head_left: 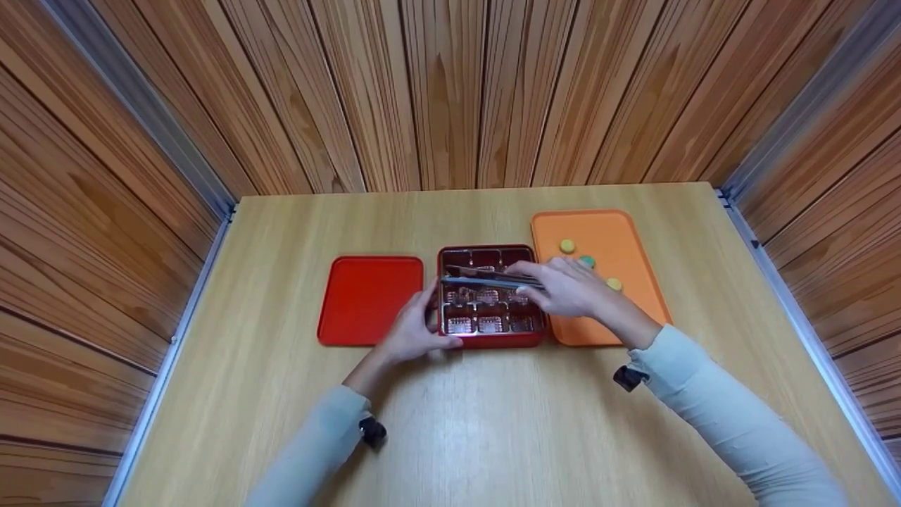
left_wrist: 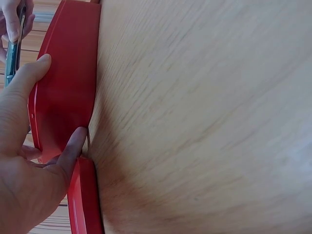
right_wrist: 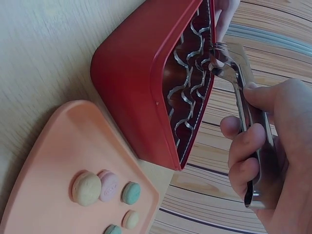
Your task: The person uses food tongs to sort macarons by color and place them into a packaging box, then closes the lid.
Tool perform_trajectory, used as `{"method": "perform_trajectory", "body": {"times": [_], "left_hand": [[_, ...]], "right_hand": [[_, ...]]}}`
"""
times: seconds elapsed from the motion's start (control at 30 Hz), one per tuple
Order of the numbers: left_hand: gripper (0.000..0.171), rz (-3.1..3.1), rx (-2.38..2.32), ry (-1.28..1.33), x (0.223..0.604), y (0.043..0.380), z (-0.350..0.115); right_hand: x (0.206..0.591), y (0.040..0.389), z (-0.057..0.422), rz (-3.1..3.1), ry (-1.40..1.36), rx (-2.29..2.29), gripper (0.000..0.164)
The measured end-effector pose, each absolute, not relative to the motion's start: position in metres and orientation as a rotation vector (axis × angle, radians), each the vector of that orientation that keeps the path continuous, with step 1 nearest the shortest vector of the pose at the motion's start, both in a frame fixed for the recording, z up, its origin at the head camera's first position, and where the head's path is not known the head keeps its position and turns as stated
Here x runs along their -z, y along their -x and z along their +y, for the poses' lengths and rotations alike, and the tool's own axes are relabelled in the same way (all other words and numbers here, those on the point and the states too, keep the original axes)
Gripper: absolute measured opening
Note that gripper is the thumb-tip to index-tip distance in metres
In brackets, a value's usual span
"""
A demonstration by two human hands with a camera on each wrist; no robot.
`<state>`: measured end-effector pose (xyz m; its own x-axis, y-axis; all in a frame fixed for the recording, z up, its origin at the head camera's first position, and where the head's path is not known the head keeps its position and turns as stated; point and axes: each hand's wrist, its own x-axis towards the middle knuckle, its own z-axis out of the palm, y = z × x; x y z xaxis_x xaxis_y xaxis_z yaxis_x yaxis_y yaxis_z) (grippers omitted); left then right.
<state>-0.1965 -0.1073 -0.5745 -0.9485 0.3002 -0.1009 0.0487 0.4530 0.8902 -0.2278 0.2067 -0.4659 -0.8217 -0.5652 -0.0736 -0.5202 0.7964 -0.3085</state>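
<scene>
A red box (head_left: 496,341) with a clear divided insert (head_left: 489,324) stands mid-table. My left hand (head_left: 412,332) rests on its near left corner, thumb on the front wall and fingers along the left side. My right hand (head_left: 570,287) grips metal tongs (right_wrist: 265,178), which reach leftward over the box. Their tips (right_wrist: 218,61) lie close to the far left part of the rim in the right wrist view. Whether anything is between the tips I cannot tell.
An orange tray (head_left: 644,310) adjoins the box on the right and carries several macarons, among them a yellow one (head_left: 567,246), a teal one (right_wrist: 131,193) and a pink one (right_wrist: 108,185). A red lid (head_left: 369,299) lies on the left. Wood-panelled walls (head_left: 450,98) surround the table.
</scene>
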Motion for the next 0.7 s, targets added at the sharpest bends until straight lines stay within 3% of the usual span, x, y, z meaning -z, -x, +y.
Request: {"method": "perform_trajectory", "body": {"times": [0.7], "left_hand": [[0.128, 2.464, -1.470, -0.291, 0.5728, 0.1955, -0.1077]], "right_hand": [[0.4700, 0.2273, 0.2050, 2.806, 0.818, 0.392, 0.045]]}}
